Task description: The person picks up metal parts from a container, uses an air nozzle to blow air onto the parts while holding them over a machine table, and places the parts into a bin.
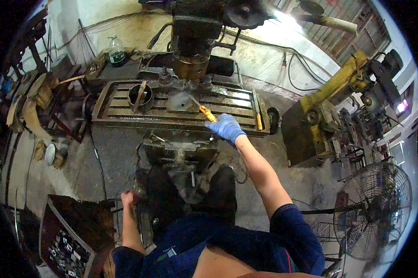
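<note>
My right hand (225,128), in a blue glove, is closed around the yellow handle of a slim tool (206,112). Its thin grey shaft points up and left, toward a flat metal plate (183,106) under the milling machine's head (195,34). A pale blur over the plate hides the tool's tip and any contact. My left hand (128,198) is bare and hangs low beside my left leg, left of the machine's front. It is small and smeared here, so its fingers cannot be made out.
A dark round pot (146,103) with a wooden stick across it stands on the slotted machine table (121,121). Another yellow-handled tool (259,121) lies at the table's right end. Around me are an open metal cabinet (72,217), a fan (373,211) and a yellow machine (306,120).
</note>
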A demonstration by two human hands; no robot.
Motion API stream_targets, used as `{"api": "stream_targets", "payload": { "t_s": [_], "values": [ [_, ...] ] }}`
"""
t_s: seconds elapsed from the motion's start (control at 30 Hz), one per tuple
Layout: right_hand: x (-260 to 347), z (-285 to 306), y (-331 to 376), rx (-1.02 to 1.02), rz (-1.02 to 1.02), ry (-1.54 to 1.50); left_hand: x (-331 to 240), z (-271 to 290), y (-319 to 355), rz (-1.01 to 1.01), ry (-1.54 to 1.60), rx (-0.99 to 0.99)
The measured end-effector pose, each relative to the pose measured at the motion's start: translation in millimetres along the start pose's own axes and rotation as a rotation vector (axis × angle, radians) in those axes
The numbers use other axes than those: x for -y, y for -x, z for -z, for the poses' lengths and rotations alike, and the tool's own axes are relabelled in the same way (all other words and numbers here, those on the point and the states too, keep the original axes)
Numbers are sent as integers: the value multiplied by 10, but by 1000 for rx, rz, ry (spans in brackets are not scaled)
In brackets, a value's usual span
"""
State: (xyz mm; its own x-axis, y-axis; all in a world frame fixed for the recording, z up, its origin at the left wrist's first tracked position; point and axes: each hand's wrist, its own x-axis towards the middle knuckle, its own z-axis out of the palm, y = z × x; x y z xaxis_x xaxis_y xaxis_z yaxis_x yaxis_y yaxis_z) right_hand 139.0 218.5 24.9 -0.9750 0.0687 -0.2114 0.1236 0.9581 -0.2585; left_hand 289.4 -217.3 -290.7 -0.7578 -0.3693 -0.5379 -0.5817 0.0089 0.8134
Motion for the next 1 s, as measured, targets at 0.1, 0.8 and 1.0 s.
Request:
{"api": "stream_targets", "payload": {
  "t_s": [0.1,0.8,1.0],
  "values": [
    [66,-79,347,124,212,-151,-833,-139,491,-78,236,116],
    [547,-898,1218,454,645,-15,-1830,-446,1264,-145,726,388],
    [1158,-719,1499,749,868,-232,-1938,640,2302,-275,793,-22]
  ]
}}
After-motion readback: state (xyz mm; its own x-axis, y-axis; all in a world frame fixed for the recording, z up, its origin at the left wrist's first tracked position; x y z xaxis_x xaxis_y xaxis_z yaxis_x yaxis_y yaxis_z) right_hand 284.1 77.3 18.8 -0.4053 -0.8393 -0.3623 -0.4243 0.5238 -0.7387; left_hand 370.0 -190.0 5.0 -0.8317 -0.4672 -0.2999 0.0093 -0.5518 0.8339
